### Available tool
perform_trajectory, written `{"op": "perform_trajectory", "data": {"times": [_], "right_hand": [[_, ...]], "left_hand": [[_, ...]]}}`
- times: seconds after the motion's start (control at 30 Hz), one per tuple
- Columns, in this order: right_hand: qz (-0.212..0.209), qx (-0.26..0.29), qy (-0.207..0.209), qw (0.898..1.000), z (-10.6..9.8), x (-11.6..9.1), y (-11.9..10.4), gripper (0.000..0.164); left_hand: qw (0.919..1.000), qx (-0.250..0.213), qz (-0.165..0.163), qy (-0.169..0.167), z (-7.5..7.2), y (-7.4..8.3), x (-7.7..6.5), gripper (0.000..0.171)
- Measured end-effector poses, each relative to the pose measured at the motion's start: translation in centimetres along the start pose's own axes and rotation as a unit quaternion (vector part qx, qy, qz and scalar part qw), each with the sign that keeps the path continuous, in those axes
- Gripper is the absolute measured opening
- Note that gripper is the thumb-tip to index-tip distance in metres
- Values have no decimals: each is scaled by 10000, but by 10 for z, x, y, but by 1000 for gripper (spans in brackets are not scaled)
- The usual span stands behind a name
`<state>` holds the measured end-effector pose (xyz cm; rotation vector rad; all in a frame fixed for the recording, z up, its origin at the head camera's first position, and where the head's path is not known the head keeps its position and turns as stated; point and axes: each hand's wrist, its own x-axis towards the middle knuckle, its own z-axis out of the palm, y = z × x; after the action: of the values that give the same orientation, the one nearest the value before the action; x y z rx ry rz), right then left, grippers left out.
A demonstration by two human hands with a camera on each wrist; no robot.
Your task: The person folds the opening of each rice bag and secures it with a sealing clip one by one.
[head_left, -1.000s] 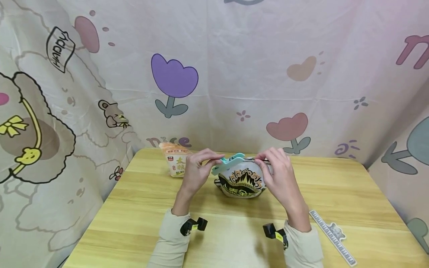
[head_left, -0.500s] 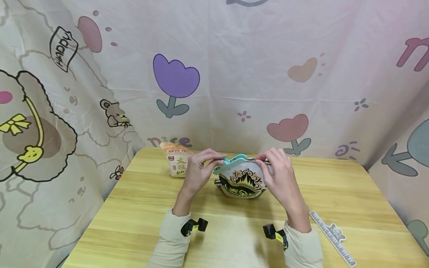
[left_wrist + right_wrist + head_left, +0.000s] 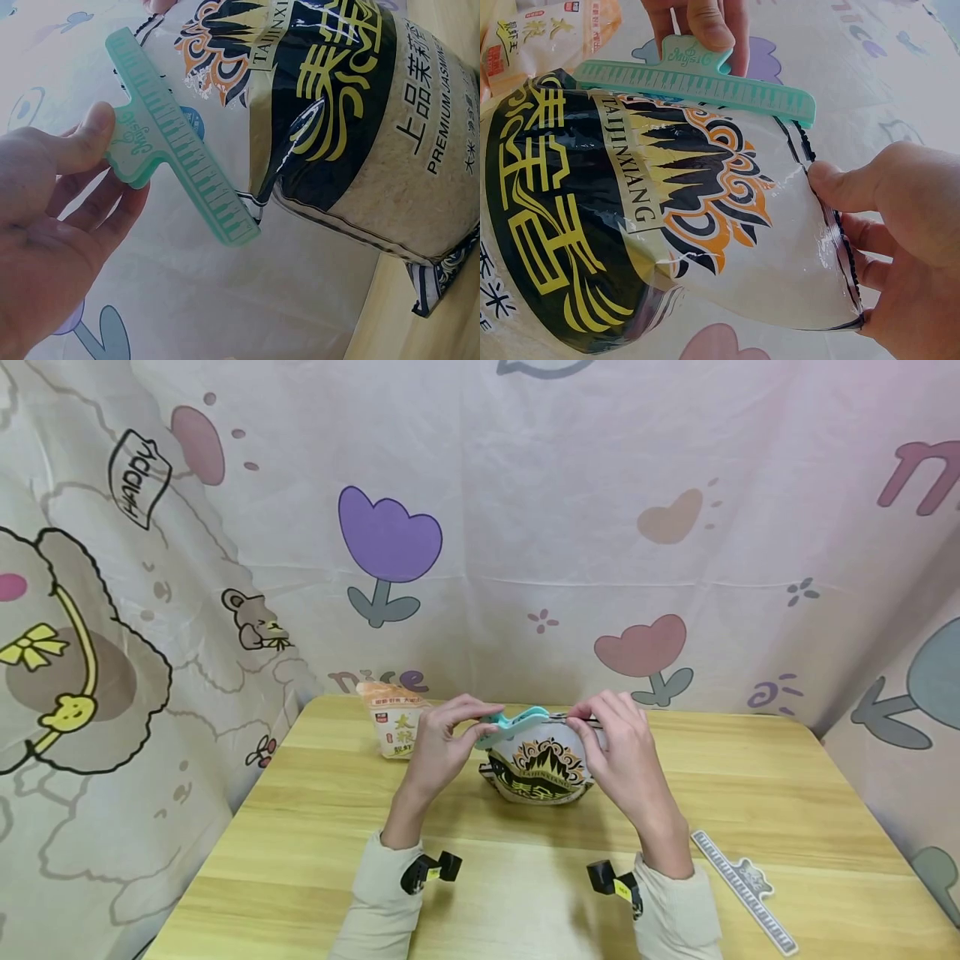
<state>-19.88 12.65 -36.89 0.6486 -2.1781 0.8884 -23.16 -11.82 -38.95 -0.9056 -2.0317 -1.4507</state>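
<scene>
A clear and white rice bag (image 3: 546,767) with dark and gold print stands on the table in the head view. My left hand (image 3: 438,739) pinches the handle of a mint green bag clip (image 3: 178,142) with a piano-key pattern. In the left wrist view, the clip lies along the bag's side near its top. My right hand (image 3: 624,752) pinches the bag's top edge between thumb and fingers. The right wrist view shows that dark-lined edge (image 3: 832,225) stretched beneath the thumb. Whether the clip grips the plastic is hard to tell.
Behind my left hand, a smaller orange and white bag (image 3: 392,727) stands at the table's back left. A white piano-patterned clip (image 3: 745,891) lies on the wooden table (image 3: 795,793), right of my right forearm. A printed cloth (image 3: 495,527) hangs behind the table.
Both hands stay almost in place on the clip and the bag. The clip's two long bars look slightly closer together in the head view.
</scene>
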Motion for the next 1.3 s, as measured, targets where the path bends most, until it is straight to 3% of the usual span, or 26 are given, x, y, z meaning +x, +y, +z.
{"op": "perform_trajectory", "data": {"times": [0.37, 0.6, 0.93, 1.07, 1.3], "right_hand": [[144, -86, -164, 9997, -4, -1, 0, 10], [131, -55, -116, 9998, -11, -3, 2, 11], [146, -35, -83, 9999, -12, -3, 3, 12], [27, 1, -67, 10000, -9, -2, 3, 10], [-193, -46, 73, 9998, -10, -1, 5, 10]], "left_hand": [[9995, 98, -257, -142, 0, 7, -3, 27], [9986, 440, -21, -303, 5, 17, -2, 34], [9953, 794, 480, -269, 29, 34, 6, 34], [9877, 1350, 624, -481, 38, 37, 12, 33], [9629, 2445, 813, -796, 48, 43, 26, 14]]}}
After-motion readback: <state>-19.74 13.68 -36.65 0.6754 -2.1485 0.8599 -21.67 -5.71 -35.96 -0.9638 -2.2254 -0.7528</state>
